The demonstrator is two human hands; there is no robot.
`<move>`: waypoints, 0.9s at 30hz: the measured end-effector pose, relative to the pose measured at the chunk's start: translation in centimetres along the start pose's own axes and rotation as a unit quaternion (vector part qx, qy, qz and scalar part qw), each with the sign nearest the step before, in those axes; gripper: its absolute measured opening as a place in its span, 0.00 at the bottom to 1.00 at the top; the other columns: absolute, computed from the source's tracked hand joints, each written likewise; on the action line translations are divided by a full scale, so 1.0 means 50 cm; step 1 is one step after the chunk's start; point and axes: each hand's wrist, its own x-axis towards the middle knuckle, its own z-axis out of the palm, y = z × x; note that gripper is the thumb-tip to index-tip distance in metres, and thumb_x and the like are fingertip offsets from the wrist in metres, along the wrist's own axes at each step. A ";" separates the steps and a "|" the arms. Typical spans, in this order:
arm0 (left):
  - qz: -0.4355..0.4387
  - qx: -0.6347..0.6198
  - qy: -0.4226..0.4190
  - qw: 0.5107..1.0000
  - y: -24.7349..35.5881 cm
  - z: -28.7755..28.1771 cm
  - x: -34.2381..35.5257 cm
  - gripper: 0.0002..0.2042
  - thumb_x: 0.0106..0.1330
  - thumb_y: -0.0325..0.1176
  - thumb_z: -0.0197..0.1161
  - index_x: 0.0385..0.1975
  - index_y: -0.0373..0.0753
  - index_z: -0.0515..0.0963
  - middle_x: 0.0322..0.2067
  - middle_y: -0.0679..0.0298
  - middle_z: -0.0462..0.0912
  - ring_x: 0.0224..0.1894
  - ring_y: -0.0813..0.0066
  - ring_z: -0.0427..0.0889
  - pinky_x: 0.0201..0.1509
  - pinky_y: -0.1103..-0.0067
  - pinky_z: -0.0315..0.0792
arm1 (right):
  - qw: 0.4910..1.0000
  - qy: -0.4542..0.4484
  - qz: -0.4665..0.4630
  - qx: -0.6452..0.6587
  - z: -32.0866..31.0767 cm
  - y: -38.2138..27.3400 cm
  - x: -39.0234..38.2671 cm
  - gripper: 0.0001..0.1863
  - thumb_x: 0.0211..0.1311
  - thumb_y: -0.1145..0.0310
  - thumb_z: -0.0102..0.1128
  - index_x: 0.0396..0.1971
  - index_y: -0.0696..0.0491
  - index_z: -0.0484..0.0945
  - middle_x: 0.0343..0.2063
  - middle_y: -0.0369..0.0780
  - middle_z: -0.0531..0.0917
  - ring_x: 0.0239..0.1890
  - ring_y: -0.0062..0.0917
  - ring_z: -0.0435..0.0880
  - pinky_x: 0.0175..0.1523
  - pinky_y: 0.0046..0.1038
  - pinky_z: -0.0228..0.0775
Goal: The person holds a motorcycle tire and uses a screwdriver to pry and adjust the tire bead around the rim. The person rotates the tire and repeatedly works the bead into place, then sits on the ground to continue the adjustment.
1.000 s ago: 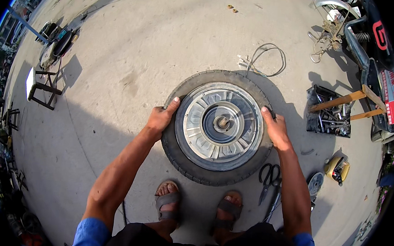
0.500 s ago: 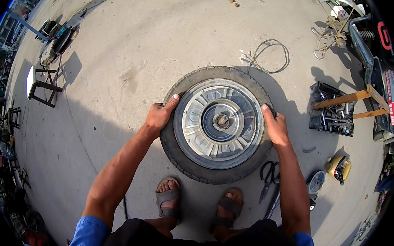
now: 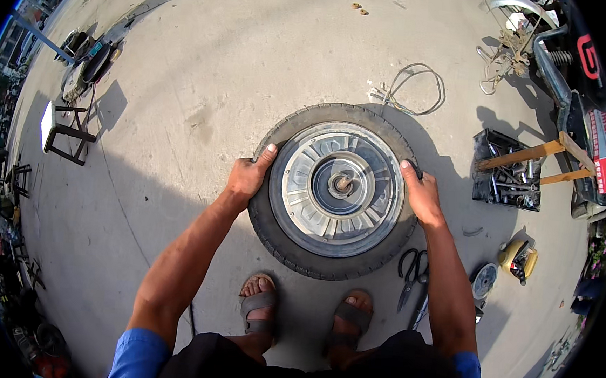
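Observation:
In front of my feet is a wheel with a black rubber tyre [image 3: 298, 264] and a silver metal hub [image 3: 342, 185] whose axle end points up. My left hand [image 3: 249, 175] grips the tyre's left side, thumb on top of the sidewall and fingers curled round the outer edge. On the opposite side my right hand [image 3: 423, 192] holds the tyre the same way, its thumb near the rim. The fingers beneath the tyre are mostly hidden. A loop of grey cable [image 3: 422, 90] lies just beyond the wheel; whether it joins the wheel cannot be seen.
Black-handled scissors [image 3: 409, 284] lie beside my right forearm. Further right stand a black crate of tools [image 3: 506, 182] with a wooden handle across it, a yellow container [image 3: 519, 260] and a round metal disc [image 3: 483, 280]. A small stool [image 3: 68, 130] stands at the left.
The wheel and both hands stay almost in place, with only a tiny shift in the picture. My grip on the tyre is the same.

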 end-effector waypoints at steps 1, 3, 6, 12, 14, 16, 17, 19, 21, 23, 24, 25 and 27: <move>0.008 -0.012 0.002 1.000 -0.003 0.001 -0.004 0.47 0.64 0.69 0.69 0.44 0.12 0.81 0.37 0.42 0.89 0.39 0.60 0.91 0.41 0.69 0.85 | 1.000 -0.007 0.009 -0.004 -0.001 -0.008 0.002 0.36 0.70 0.39 0.64 0.42 0.66 0.86 0.37 0.47 0.89 0.43 0.29 0.84 0.54 0.36 0.75; 0.004 -0.029 0.003 1.000 -0.008 0.002 -0.011 0.47 0.64 0.69 0.69 0.44 0.12 0.81 0.38 0.42 0.89 0.39 0.59 0.91 0.41 0.69 0.85 | 0.999 -0.021 0.028 -0.012 -0.009 -0.027 0.005 0.36 0.71 0.39 0.64 0.42 0.66 0.86 0.37 0.48 0.90 0.43 0.30 0.84 0.53 0.37 0.75; -0.015 -0.035 0.009 0.999 0.000 0.006 -0.017 0.47 0.64 0.69 0.70 0.44 0.12 0.81 0.38 0.41 0.89 0.40 0.59 0.91 0.42 0.69 0.85 | 0.999 -0.028 0.015 0.012 -0.005 -0.013 0.007 0.35 0.72 0.41 0.63 0.43 0.65 0.87 0.38 0.47 0.90 0.42 0.29 0.85 0.53 0.36 0.76; -0.044 -0.030 -0.011 0.999 0.005 0.000 0.015 0.49 0.62 0.70 0.70 0.45 0.12 0.81 0.40 0.40 0.89 0.40 0.57 0.91 0.44 0.67 0.85 | 0.997 -0.019 0.072 0.023 0.002 -0.063 0.004 0.39 0.68 0.39 0.67 0.48 0.68 0.86 0.43 0.50 0.90 0.47 0.34 0.87 0.57 0.36 0.76; -0.051 -0.027 -0.007 0.998 -0.001 -0.001 0.034 0.49 0.61 0.71 0.70 0.46 0.12 0.81 0.40 0.40 0.89 0.41 0.56 0.91 0.45 0.66 0.85 | 0.995 -0.011 0.094 0.014 -0.006 -0.060 0.018 0.41 0.67 0.37 0.68 0.49 0.69 0.85 0.45 0.52 0.89 0.49 0.35 0.87 0.58 0.37 0.75; -0.062 -0.033 -0.010 0.997 0.006 0.003 0.032 0.50 0.60 0.70 0.71 0.46 0.12 0.81 0.41 0.39 0.89 0.41 0.55 0.91 0.46 0.66 0.85 | 0.992 -0.005 0.128 -0.009 -0.006 -0.068 0.021 0.49 0.62 0.33 0.69 0.57 0.72 0.79 0.53 0.56 0.85 0.55 0.39 0.84 0.61 0.39 0.74; -0.063 -0.036 -0.013 0.997 0.009 0.005 0.031 0.50 0.60 0.70 0.71 0.46 0.12 0.81 0.41 0.39 0.89 0.41 0.54 0.91 0.46 0.66 0.85 | 0.990 0.001 0.137 -0.019 -0.003 -0.072 0.021 0.51 0.62 0.32 0.69 0.58 0.73 0.77 0.55 0.58 0.84 0.57 0.40 0.83 0.63 0.39 0.73; -0.062 -0.044 -0.018 0.997 0.010 0.003 0.033 0.50 0.60 0.70 0.71 0.46 0.12 0.81 0.41 0.38 0.88 0.41 0.54 0.91 0.46 0.66 0.85 | 0.988 0.013 0.151 -0.040 0.002 -0.078 0.025 0.56 0.60 0.31 0.70 0.62 0.74 0.72 0.58 0.60 0.81 0.61 0.43 0.81 0.65 0.40 0.72; -0.064 -0.050 -0.021 0.997 0.001 0.003 0.048 0.50 0.60 0.71 0.72 0.49 0.12 0.80 0.43 0.37 0.88 0.42 0.53 0.91 0.47 0.65 0.85 | 0.988 0.000 0.151 -0.045 -0.001 -0.075 0.031 0.60 0.59 0.30 0.70 0.66 0.74 0.67 0.63 0.62 0.77 0.65 0.46 0.78 0.68 0.41 0.70; -0.064 -0.047 -0.016 0.997 -0.003 0.005 0.058 0.51 0.59 0.71 0.71 0.50 0.12 0.79 0.44 0.37 0.88 0.43 0.52 0.91 0.48 0.64 0.85 | 0.988 0.002 0.150 -0.043 -0.001 -0.061 0.042 0.59 0.60 0.30 0.69 0.67 0.74 0.66 0.63 0.63 0.76 0.66 0.46 0.78 0.69 0.42 0.70; -0.075 -0.033 -0.018 0.997 -0.002 0.005 0.065 0.52 0.59 0.72 0.71 0.51 0.12 0.79 0.45 0.37 0.87 0.44 0.51 0.91 0.49 0.62 0.85 | 0.987 -0.055 0.148 -0.011 -0.003 -0.062 0.055 0.60 0.60 0.30 0.69 0.69 0.74 0.63 0.65 0.62 0.74 0.67 0.47 0.77 0.69 0.43 0.70; -0.072 -0.033 -0.019 0.997 0.000 0.004 0.073 0.52 0.59 0.72 0.70 0.52 0.12 0.79 0.46 0.37 0.87 0.45 0.51 0.91 0.49 0.62 0.85 | 0.987 -0.045 0.154 -0.021 -0.004 -0.057 0.056 0.61 0.60 0.30 0.68 0.69 0.74 0.63 0.66 0.62 0.74 0.67 0.46 0.77 0.69 0.43 0.69; -0.067 -0.033 -0.020 0.997 0.006 0.005 0.082 0.52 0.60 0.72 0.70 0.52 0.12 0.79 0.46 0.37 0.87 0.46 0.50 0.91 0.50 0.62 0.85 | 0.985 -0.026 0.166 -0.040 -0.003 -0.075 0.045 0.61 0.61 0.29 0.67 0.70 0.73 0.63 0.67 0.60 0.73 0.67 0.46 0.77 0.70 0.43 0.69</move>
